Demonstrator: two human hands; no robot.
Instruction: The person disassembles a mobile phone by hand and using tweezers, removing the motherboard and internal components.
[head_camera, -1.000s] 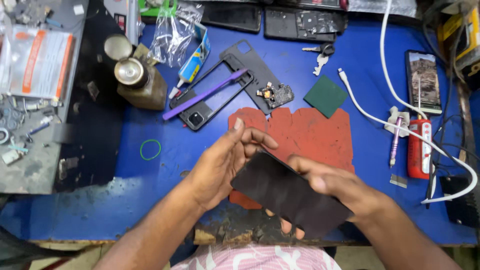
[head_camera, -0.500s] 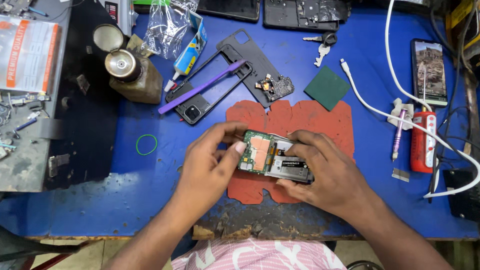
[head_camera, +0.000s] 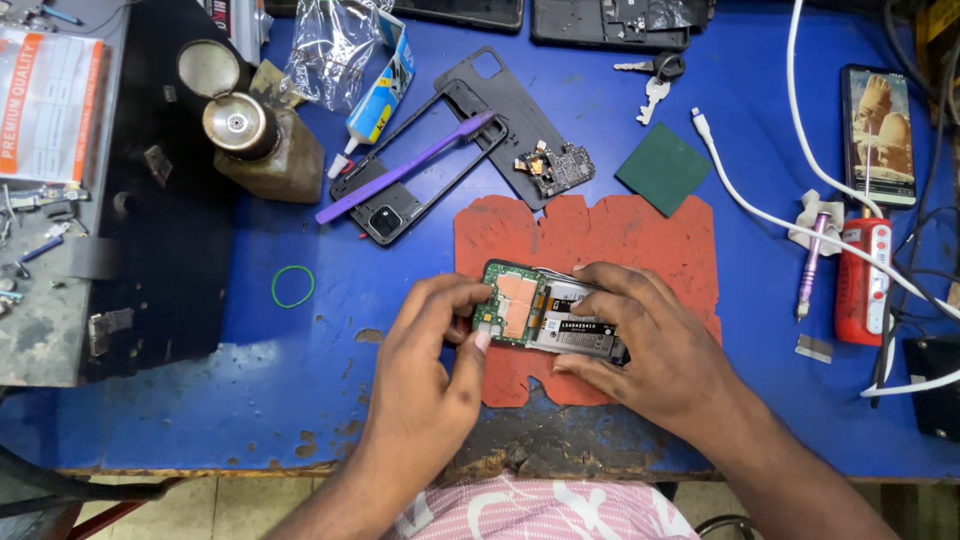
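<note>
1. Head view: opened phone (head_camera: 545, 318) lies internals-up on the red mat (head_camera: 590, 235), circuit board and battery exposed.
2. Right hand (head_camera: 650, 345) clamps its lower edge; left hand (head_camera: 432, 345) pinches the board end, thumbnail at the seam.
3. Judgement: pry gently with the nail, keeping the body flat and pinned.
4. Purple toothbrush (head_camera: 405, 168) rests on the spare frame (head_camera: 440, 140).

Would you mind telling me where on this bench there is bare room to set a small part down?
Most open: blue table top below the green rubber band, left of the left hand. Also the strip between the red mat and the white cable, below the green pad. Crowded: around the phone frame, and the far right by the red tool.
</note>
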